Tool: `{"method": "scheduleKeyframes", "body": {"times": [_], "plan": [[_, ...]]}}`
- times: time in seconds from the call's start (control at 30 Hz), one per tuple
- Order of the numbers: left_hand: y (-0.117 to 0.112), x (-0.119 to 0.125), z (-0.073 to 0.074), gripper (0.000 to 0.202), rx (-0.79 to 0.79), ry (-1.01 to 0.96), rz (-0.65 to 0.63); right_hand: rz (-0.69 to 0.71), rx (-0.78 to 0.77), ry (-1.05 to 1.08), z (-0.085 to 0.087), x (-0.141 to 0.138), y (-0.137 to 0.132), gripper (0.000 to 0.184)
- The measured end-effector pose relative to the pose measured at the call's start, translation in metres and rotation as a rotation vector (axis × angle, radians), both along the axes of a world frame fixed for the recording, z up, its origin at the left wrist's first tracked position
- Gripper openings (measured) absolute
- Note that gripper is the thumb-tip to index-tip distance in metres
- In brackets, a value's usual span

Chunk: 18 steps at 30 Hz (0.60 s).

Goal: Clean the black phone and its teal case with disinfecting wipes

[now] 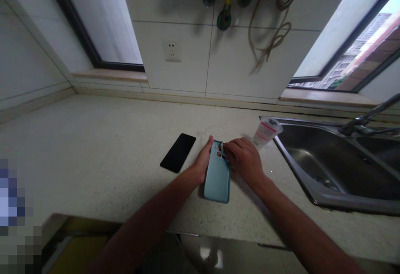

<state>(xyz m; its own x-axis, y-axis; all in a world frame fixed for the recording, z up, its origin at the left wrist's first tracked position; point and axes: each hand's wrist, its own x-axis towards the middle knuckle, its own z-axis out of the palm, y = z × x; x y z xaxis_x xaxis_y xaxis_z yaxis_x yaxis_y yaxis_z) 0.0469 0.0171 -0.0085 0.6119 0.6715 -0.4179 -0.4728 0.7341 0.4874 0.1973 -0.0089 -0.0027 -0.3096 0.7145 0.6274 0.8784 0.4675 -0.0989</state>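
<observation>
A light blue phone case [217,178] lies back up on the speckled countertop [103,153]. My left hand [201,161] grips its left edge, thumb up by the top corner. My right hand [244,157] is closed at the case's top right, with fingertips pinched over the camera cutout, where something red shows. A black phone [178,152] lies flat on the counter just left of my left hand, untouched.
A white tube with pink print [265,131] lies beside the steel sink [315,190] at the right, with a faucet [368,118] behind. Ladles [224,16] and a rope [275,36] hang on the tiled wall, near a socket [171,51]. The counter's front edge runs below my arms.
</observation>
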Motion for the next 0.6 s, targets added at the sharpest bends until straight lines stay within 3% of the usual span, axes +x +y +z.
{"method": "scheduleKeyframes", "body": {"times": [0.13,0.27,0.43,0.6], "plan": [[0.0,0.0,-0.003,0.056,-0.002,0.004,0.042,-0.02,0.014,0.068,-0.004,-0.007,0.003,0.018],[-0.004,0.0,-0.005,0.053,-0.05,0.028,0.02,0.109,0.019,0.183,-0.007,-0.018,-0.002,0.02],[-0.006,0.002,0.001,0.049,-0.081,0.023,0.108,0.249,-0.079,0.364,-0.009,-0.027,-0.007,0.027],[0.003,0.0,-0.005,0.056,0.017,-0.069,0.16,0.328,-0.211,0.616,-0.01,-0.035,-0.013,0.039]]}}
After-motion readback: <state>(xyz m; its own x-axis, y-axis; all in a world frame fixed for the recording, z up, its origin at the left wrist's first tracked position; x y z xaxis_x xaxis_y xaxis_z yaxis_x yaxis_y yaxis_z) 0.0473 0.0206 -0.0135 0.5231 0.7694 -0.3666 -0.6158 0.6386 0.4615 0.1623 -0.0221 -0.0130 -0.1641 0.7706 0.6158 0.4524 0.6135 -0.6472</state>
